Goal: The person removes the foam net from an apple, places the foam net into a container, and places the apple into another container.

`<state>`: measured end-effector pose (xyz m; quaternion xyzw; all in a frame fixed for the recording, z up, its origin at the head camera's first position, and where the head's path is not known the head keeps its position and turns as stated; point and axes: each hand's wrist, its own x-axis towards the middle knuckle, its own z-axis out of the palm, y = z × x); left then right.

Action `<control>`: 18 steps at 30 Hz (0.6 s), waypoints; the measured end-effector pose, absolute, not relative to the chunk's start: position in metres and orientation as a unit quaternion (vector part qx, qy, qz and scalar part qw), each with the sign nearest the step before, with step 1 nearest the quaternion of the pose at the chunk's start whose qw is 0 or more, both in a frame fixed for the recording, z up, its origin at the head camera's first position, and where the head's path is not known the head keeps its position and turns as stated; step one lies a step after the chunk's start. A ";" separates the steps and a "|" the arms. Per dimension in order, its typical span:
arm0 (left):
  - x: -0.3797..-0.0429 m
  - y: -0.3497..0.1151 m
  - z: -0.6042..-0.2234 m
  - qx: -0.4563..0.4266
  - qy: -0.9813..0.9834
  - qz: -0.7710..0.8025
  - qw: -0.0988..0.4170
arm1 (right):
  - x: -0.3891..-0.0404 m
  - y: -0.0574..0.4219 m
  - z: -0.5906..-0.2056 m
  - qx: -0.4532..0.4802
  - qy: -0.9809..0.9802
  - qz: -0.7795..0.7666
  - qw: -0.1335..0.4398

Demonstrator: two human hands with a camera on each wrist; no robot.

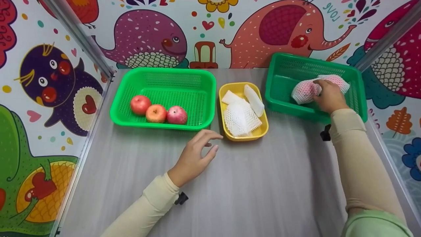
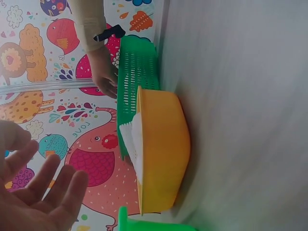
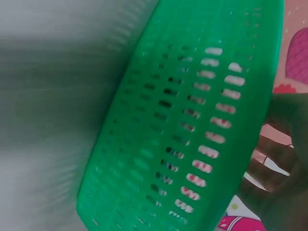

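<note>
My right hand reaches into the dark green basket, its fingertips right at a netted apple. In the right wrist view its spread fingers show above the slotted basket side. Another apple in a foam net lies behind, partly hidden by the hand. My left hand hovers in front of the yellow bin with fingers loosely bent and nothing in them. White foam nets fill that bin. In the left wrist view, the left hand's fingers are spread apart.
A bright green basket on the left holds a red apple, a yellowish-red apple and a pinkish apple. All containers stand along the back of the grey table, with cartoon-printed walls behind and beside it.
</note>
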<state>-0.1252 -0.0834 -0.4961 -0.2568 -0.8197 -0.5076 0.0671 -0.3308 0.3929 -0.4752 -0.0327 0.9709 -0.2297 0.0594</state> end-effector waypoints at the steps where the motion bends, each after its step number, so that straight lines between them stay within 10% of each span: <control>1: -0.124 -0.083 -0.496 -0.258 -0.819 -0.509 0.067 | -0.332 0.394 -0.476 -0.029 0.970 -0.230 0.070; 18: -0.118 -0.084 -0.498 -0.255 -0.820 -0.509 0.060 | -0.334 0.392 -0.475 -0.025 0.975 -0.191 0.113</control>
